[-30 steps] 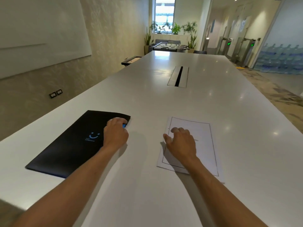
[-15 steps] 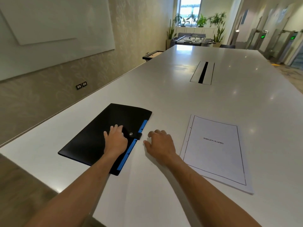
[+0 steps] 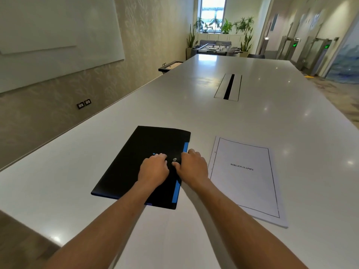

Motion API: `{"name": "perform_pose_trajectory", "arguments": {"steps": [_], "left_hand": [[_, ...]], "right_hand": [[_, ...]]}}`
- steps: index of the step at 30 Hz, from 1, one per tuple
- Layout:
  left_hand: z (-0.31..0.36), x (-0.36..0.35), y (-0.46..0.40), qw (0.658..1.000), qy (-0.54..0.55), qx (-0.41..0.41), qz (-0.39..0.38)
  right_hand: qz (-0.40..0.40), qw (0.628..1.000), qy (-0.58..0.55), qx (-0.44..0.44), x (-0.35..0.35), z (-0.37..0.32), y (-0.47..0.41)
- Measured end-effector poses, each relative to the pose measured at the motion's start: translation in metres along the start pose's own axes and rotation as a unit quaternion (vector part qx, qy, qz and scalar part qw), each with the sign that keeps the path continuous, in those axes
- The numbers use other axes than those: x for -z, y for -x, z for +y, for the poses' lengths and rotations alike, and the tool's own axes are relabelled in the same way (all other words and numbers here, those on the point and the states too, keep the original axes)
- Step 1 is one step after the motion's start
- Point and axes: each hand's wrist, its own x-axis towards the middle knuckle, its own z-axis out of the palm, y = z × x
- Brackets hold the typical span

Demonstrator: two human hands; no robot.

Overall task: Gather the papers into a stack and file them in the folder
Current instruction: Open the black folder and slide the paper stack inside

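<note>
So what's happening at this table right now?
A person has both hands on a closed black folder lying on a long white table. The left hand presses flat on its cover, and the right hand works at the snap button on its flap. The stacked papers, topped by a "Bibliography" page, lie beside it, not yet filed.

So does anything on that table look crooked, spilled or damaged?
Nothing stands out. The black folder with blue edging lies flat and closed under both hands, and the white paper stack headed BIBLIOGRAPHY sits neatly beside it, apart, sheets roughly aligned.
</note>
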Motion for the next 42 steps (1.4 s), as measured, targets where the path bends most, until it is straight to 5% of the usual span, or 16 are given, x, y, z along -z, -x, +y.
{"name": "perform_pose_trajectory", "arguments": {"steps": [6,13,20,28,42], "left_hand": [[-0.01,-0.006,0.0,0.994,0.039,-0.088,0.048],[-0.016,-0.014,-0.004,0.999,0.022,-0.027,-0.037],[-0.015,-0.013,-0.003,0.996,0.087,-0.011,-0.031],[-0.013,-0.014,-0.005,0.997,0.02,-0.04,-0.059],[0.03,0.004,-0.014,0.977,-0.057,-0.11,-0.173]], "right_hand": [[0.02,0.999,0.041,-0.01,-0.004,-0.009,-0.005],[0.032,0.995,0.093,0.03,-0.006,-0.014,-0.005],[0.003,0.99,0.108,0.086,-0.003,-0.016,-0.005],[-0.007,0.996,-0.072,-0.057,0.012,0.006,-0.014],[-0.017,0.928,-0.291,-0.233,0.025,0.026,-0.011]]}}
